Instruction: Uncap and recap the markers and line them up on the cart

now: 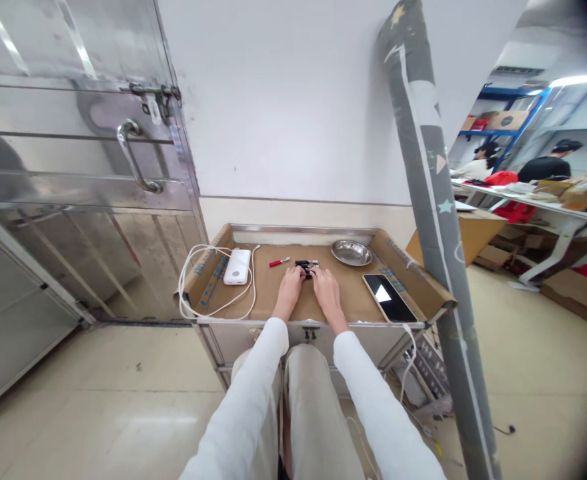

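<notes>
Side by side over the middle of the cardboard-covered cart top [268, 293], my left hand [290, 285] and my right hand [326, 289] almost meet. The fingers of both are bent in and closed on a small black piece [308, 275], whose kind is too small to tell. Just beyond my fingertips lie small black things [302, 264] with a silvery end. To their left is a short red tool [276, 263] with a thin metal tip. A round metal dish [352, 253] sits further back on the right.
A white power bank [237, 267] with a looped white cable [188, 270] lies left, a phone [388, 298] with a cable right. A tall grey patterned roll [428, 167] leans at the cart's right side. A metal door [83, 160] stands left. Two people sit far right.
</notes>
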Action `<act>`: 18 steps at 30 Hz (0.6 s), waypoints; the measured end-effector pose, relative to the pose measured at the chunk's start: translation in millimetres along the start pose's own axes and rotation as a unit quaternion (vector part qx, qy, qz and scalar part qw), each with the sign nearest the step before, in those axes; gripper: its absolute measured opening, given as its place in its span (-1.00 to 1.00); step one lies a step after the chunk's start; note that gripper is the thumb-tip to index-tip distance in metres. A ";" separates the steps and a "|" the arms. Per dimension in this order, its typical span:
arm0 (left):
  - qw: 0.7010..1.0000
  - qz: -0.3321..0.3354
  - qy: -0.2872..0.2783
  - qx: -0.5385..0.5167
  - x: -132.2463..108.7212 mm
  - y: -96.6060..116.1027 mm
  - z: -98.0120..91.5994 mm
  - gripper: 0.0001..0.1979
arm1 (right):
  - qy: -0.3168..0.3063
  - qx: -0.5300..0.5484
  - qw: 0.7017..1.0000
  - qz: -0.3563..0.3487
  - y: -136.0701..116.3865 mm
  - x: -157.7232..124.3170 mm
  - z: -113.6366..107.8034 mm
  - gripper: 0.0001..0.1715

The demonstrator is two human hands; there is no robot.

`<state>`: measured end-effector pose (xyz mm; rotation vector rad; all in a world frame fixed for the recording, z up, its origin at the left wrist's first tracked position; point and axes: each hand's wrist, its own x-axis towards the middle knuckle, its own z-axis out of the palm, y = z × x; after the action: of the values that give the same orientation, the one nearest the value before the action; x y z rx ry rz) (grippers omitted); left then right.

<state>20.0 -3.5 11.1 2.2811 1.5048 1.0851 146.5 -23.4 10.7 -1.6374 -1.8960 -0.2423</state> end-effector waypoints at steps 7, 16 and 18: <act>0.999 -0.048 0.008 -0.009 -0.6 1.0 4.2 -0.81 | -0.059 0.002 0.998 0.013 -2.3 -0.4 -3.3 -0.65; 0.999 0.028 -0.011 -0.033 -3.9 -0.3 5.2 -0.80 | -0.098 0.078 0.992 0.010 5.0 0.6 2.7 -0.73; 0.999 0.021 -0.014 -0.021 -4.2 -0.9 4.9 -0.82 | -0.088 0.100 0.991 0.001 6.8 0.9 5.2 -0.74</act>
<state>21.7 -5.7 5.2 2.3002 1.4161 1.0813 151.2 -18.6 5.4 -1.5681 -1.9771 0.0940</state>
